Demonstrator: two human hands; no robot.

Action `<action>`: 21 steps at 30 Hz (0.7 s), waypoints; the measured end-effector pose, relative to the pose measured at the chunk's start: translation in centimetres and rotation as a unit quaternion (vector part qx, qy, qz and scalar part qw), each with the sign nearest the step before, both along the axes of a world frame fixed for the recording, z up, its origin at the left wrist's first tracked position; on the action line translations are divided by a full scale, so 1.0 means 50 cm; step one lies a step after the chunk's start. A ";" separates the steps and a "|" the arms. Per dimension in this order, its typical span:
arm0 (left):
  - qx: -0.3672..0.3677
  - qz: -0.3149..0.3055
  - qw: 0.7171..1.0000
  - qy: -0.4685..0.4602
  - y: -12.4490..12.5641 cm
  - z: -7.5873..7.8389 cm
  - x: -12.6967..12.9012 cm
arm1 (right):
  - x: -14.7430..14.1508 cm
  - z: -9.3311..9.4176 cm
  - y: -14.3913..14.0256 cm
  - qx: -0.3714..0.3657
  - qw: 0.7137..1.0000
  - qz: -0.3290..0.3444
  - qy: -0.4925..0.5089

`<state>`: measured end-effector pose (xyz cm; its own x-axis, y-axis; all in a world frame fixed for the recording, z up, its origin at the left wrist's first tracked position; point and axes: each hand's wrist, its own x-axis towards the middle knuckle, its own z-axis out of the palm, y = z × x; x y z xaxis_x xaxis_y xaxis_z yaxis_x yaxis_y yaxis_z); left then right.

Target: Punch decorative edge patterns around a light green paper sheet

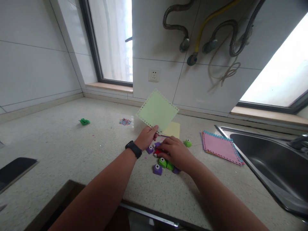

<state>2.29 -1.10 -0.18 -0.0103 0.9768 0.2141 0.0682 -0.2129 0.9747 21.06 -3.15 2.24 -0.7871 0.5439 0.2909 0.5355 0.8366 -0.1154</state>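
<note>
A pale green paper sheet [157, 110] with small holes punched along its edges is tilted up above the counter, its lower corner pinched in my left hand [147, 137]. My right hand [176, 150] is low over a cluster of small craft punches, its thumb and fingers closed about a red paper punch [157, 152]. Purple punches [150, 149] sit to the left of it. Closer to me are a green punch [162, 162] and another purple punch [157, 169]. My right hand partly covers several punches. One green punch [187, 143] stands apart, beyond that hand.
A yellow sheet [172, 129] lies behind the hands. Right of them, a stack of punched coloured sheets [222, 147] rests beside the steel sink [271, 160]. Paper bits [125, 121] and a crumpled green thing [84, 122] lie further left. A dark flat object [16, 170] is at far left.
</note>
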 end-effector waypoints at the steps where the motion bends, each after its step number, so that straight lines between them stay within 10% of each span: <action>1: -0.002 -0.004 1.000 -0.008 0.000 -0.001 0.001 | 0.001 0.001 -0.001 -0.002 1.000 0.002 -0.002; 16: -0.035 -0.033 0.996 -0.082 0.007 -0.010 0.000 | 0.057 0.038 0.018 0.026 0.997 -0.049 0.062; 21: -0.041 -0.024 0.995 -0.088 0.004 -0.007 0.002 | 0.051 0.053 -0.007 -0.042 0.999 0.027 0.020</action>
